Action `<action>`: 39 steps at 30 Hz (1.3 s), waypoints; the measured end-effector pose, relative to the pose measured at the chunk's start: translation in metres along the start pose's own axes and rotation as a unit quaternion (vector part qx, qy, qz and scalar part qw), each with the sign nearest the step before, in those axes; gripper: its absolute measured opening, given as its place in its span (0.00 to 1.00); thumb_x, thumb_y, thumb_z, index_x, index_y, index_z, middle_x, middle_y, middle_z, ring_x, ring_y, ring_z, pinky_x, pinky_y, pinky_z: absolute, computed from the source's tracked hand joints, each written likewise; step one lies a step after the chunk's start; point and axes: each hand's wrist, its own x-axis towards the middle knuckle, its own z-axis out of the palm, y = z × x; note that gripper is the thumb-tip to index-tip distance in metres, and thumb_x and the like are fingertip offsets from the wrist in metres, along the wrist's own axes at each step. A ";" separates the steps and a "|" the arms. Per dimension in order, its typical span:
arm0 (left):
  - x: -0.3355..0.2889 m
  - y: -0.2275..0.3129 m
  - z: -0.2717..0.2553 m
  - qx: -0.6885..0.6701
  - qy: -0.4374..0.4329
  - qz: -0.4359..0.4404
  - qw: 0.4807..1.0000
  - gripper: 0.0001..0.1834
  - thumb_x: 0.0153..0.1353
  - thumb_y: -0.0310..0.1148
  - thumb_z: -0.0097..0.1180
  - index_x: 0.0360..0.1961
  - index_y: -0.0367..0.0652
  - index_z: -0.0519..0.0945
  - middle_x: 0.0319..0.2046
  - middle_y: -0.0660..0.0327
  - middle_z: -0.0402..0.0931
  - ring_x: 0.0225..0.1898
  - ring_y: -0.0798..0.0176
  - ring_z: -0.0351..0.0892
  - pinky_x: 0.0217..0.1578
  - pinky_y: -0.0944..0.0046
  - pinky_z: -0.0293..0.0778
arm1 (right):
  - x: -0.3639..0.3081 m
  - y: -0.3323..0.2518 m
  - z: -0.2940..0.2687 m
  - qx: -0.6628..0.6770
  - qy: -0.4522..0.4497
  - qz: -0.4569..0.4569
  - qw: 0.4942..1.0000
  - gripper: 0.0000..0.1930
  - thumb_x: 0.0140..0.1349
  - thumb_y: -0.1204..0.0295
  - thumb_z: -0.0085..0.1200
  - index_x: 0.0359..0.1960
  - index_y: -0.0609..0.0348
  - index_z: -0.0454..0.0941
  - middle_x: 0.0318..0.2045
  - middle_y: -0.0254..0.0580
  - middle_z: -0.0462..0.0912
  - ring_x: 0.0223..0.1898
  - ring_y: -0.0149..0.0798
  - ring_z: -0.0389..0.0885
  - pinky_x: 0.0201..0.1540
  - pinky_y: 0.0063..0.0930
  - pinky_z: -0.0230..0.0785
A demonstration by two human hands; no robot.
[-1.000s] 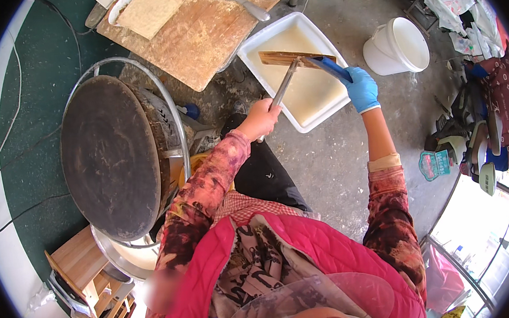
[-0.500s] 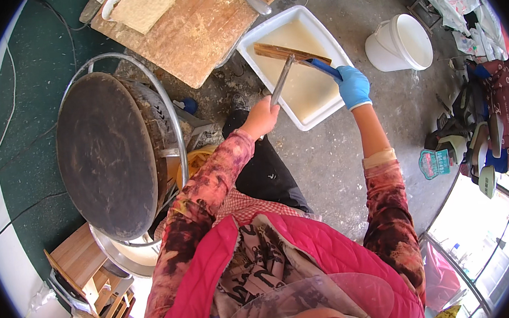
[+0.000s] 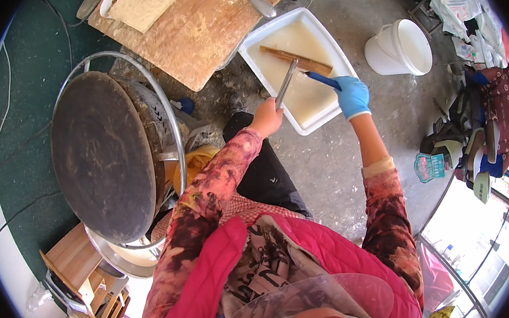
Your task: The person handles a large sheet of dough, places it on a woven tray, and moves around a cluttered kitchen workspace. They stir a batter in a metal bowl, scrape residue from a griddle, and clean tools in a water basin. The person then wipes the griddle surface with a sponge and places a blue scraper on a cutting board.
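My bare left hand (image 3: pixel 265 118) is closed round the metal handle of a wooden spreader (image 3: pixel 286 85). Its long brown wooden blade (image 3: pixel 287 55) is over a white plastic tray (image 3: pixel 334 44), which holds a pale, cloudy liquid. A blue glove covers my right hand (image 3: pixel 352 95), which grips a slim tool with a blue handle (image 3: pixel 322 80). That tool's tip lies close to the near side of the blade, by the end of the metal handle. Whether the tip touches the wood I cannot tell.
A round dark griddle (image 3: pixel 103 156) with a metal ring rail stands at left. Beyond it is a floury wooden board (image 3: pixel 188 35) bearing a metal scraper (image 3: pixel 261 6). A white bucket (image 3: pixel 386 53) stands right of the tray. Shoes and bags line the right side.
The blade has turned and shows a broader face. My right hand and the blue-handled tool have moved slightly nearer me, with the tool's tip shifting along the blade's near side.
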 end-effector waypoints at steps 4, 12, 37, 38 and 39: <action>-0.002 0.016 -0.026 -0.261 -0.106 -0.108 0.953 0.10 0.60 0.33 0.48 0.36 0.36 0.71 0.23 0.61 0.71 0.15 0.69 0.67 0.14 0.69 0.64 | -0.028 0.002 -0.035 0.103 0.078 0.126 0.983 0.13 0.50 0.65 0.56 0.38 0.53 0.79 0.31 0.46 0.81 0.32 0.47 0.79 0.36 0.36 0.70; 0.000 0.023 -0.069 -0.434 -0.144 -0.231 0.859 0.11 0.64 0.37 0.44 0.37 0.39 0.70 0.22 0.64 0.69 0.14 0.75 0.64 0.11 0.74 0.62 | -0.046 0.006 -0.012 0.453 0.125 0.294 0.832 0.15 0.53 0.70 0.59 0.40 0.65 0.77 0.33 0.39 0.82 0.32 0.28 0.77 0.39 0.22 0.69; 0.044 0.075 -0.105 0.410 0.006 0.073 0.909 0.08 0.51 0.27 0.46 0.23 0.38 0.78 0.22 0.51 0.77 0.28 0.49 0.79 0.29 0.53 0.73 | 0.070 0.037 0.048 0.070 -0.018 0.298 0.952 0.16 0.53 0.59 0.52 0.39 0.55 0.75 0.38 0.54 0.78 0.41 0.56 0.76 0.45 0.44 0.67; 0.044 0.077 -0.102 0.404 -0.003 0.073 0.912 0.08 0.51 0.26 0.46 0.23 0.38 0.78 0.22 0.51 0.77 0.28 0.49 0.79 0.29 0.53 0.73 | 0.071 0.036 0.053 0.075 -0.026 0.291 0.953 0.16 0.54 0.59 0.52 0.40 0.55 0.75 0.38 0.54 0.78 0.41 0.56 0.76 0.45 0.44 0.67; 0.045 0.078 -0.099 0.401 -0.004 0.075 0.913 0.08 0.51 0.26 0.46 0.23 0.38 0.78 0.22 0.51 0.77 0.28 0.49 0.79 0.28 0.53 0.73 | 0.072 0.034 0.057 0.072 -0.025 0.293 0.953 0.16 0.54 0.59 0.52 0.40 0.55 0.75 0.39 0.54 0.78 0.42 0.56 0.76 0.46 0.43 0.67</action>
